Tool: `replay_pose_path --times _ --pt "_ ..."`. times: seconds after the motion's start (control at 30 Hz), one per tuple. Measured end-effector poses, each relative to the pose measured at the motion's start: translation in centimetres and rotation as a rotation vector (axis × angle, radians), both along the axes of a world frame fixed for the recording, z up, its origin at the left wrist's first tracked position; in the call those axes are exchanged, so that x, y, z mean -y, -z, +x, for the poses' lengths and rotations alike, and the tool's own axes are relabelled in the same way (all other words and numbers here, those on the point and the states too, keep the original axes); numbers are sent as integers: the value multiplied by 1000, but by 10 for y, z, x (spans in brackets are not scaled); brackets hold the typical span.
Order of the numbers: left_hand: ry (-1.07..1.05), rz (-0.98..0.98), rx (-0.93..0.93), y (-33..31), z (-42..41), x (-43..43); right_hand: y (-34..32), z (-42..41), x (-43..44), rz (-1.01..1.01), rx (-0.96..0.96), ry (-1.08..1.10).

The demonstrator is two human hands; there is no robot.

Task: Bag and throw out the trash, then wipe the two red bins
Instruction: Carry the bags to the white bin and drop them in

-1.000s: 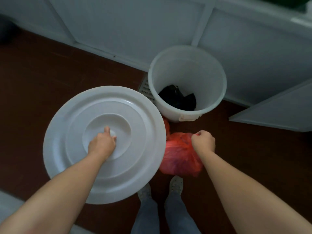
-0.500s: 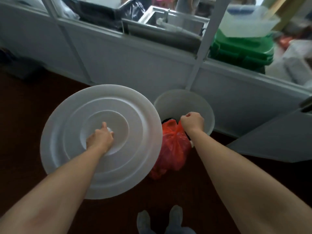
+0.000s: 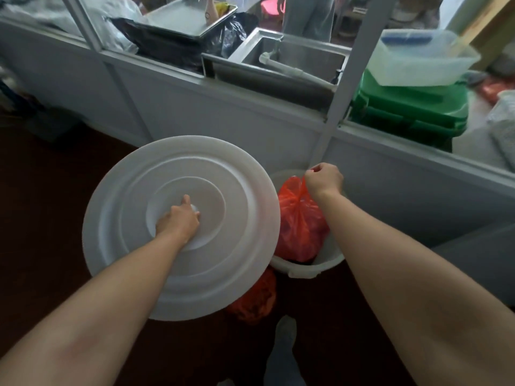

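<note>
my left hand [image 3: 178,222] grips white lid [image 3: 181,227] knob, lid held aloft. right hand [image 3: 323,181] pinches red trash bag [image 3: 299,227] top, bag hanging inside white bucket [image 3: 306,267] below it.

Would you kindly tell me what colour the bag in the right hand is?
The bag is orange-red, clearest in the head view.

The lid [image 3: 125,232], gripped at its centre by the left hand [image 3: 179,221], hangs left of the bucket [image 3: 306,270]. A bag [image 3: 298,227] hangs from the right hand [image 3: 324,181] into the bucket. A second bag [image 3: 255,302] lies on the floor nearer, partly under the lid.
</note>
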State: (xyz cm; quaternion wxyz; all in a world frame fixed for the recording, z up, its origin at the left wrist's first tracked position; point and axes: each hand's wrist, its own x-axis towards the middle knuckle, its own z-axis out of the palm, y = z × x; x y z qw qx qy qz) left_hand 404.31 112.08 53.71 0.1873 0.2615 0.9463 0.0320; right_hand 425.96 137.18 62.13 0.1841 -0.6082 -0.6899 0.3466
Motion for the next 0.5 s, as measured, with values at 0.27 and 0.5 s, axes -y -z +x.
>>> replay_pose_path --times 0.27,0.5 --pt "-32 -80 40 53 -9 -84 93 -3 -89 -122 82 -31" --pt "-30 -111 62 140 -28 -133 225 5 -136 -196 155 37"
